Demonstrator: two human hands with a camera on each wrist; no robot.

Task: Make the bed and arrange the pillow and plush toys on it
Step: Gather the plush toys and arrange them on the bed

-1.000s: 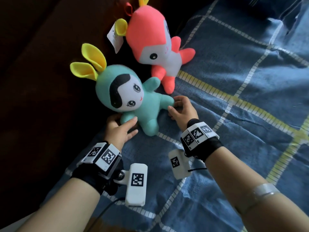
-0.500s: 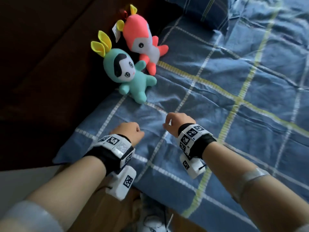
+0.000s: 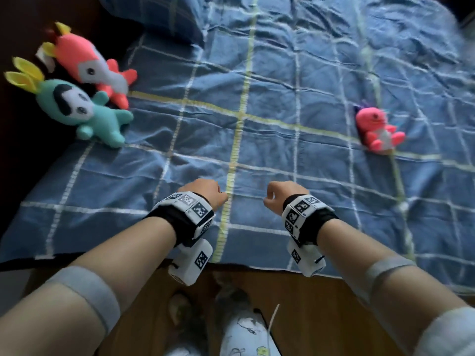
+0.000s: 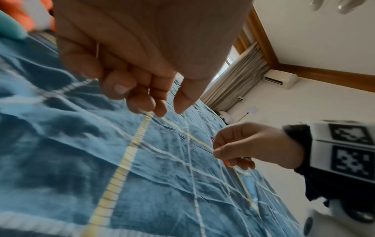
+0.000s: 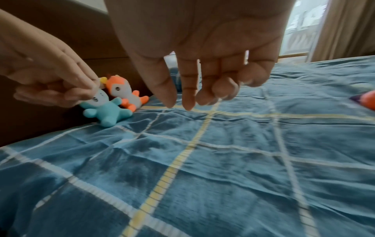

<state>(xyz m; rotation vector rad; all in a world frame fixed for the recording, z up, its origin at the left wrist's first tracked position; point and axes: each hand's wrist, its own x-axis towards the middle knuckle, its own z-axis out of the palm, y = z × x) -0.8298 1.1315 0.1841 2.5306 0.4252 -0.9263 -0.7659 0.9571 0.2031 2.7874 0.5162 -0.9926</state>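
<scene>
A teal plush with yellow ears (image 3: 84,111) (image 5: 107,110) and a coral plush (image 3: 90,68) (image 5: 125,94) lean side by side at the bed's far left against the dark headboard. A small pink dinosaur plush (image 3: 377,129) sits alone on the blue plaid quilt (image 3: 257,140) at the right. A blue pillow (image 3: 159,14) lies at the top left. My left hand (image 3: 205,194) (image 4: 146,89) and right hand (image 3: 280,194) (image 5: 194,89) hover over the quilt's near edge, fingers loosely curled, holding nothing.
Wooden floor (image 3: 295,299) shows below the bed's near edge, with my legs and slippers there. In the wrist views a curtained window (image 4: 237,73) and a wall air conditioner (image 4: 280,78) stand beyond the bed.
Both hands let go of the teal plush and drew back to the near edge. The view swung right, bringing the pink dinosaur plush into sight.
</scene>
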